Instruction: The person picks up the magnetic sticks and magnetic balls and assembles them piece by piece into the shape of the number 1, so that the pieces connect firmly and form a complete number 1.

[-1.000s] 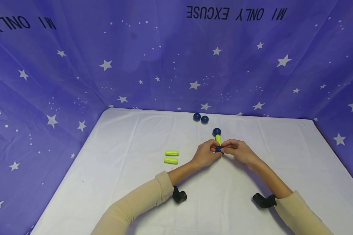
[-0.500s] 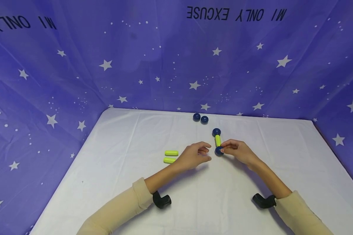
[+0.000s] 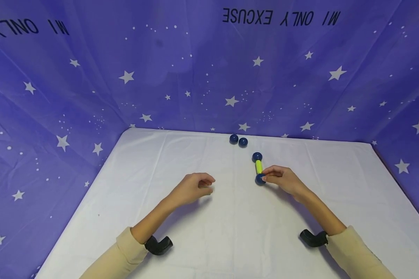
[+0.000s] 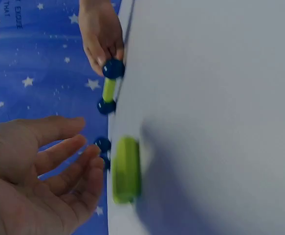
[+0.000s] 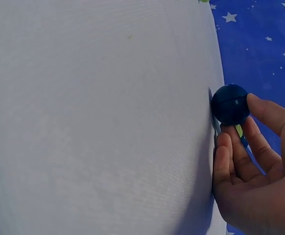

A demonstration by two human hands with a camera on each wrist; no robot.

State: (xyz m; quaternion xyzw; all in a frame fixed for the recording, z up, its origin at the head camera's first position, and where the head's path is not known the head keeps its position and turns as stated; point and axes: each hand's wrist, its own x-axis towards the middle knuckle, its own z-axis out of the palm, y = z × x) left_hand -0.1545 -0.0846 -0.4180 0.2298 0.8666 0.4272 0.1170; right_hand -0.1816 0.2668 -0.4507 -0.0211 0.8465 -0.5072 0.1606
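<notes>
My right hand [image 3: 286,181] pinches the near blue ball [image 3: 260,179] between thumb and fingers. That ball is joined to a yellow-green ribbed rod [image 3: 258,167], whose far end carries a second blue ball [image 3: 257,157]; the three form a dumbbell shape on the table. To the left, my left hand [image 3: 192,188] hovers with relaxed, parted fingers and nothing in them. In the left wrist view a loose yellow-green rod [image 4: 126,171] lies just beyond its fingertips. From the head view, the left hand hides the loose rods.
Two loose blue balls [image 3: 243,142] sit side by side near the back edge of the white-covered table [image 3: 143,155]. A purple starry curtain [image 3: 188,77] hangs behind. Black curved pieces [image 3: 159,245] stick out at both wrists.
My left hand has let go of the ball-and-rod piece and moved left, over the two loose rods, covering them in the head view. My right hand stays at the near ball.
</notes>
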